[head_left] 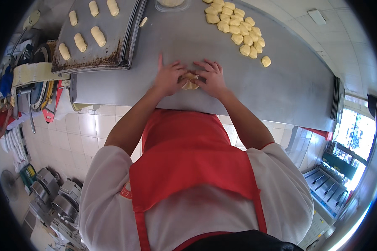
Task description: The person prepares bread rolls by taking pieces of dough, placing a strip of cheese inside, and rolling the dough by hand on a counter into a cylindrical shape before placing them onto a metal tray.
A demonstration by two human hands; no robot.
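A small flattened piece of dough lies on the steel table near its front edge. My left hand grips its left side with thumb and fingers, the index finger pointing away. From the other side my right hand presses on the same dough, its fingers bent over it. Part of the dough is hidden under my fingers. Further off to the right sits a cluster of several pale yellow dough pieces, with a single dough piece apart from it.
At the left, stacked dark baking trays overhang the table's front edge, with several shaped dough rolls on top. Beside them lies a small dough strip. A clear container stands at the far edge. Machines are at lower left.
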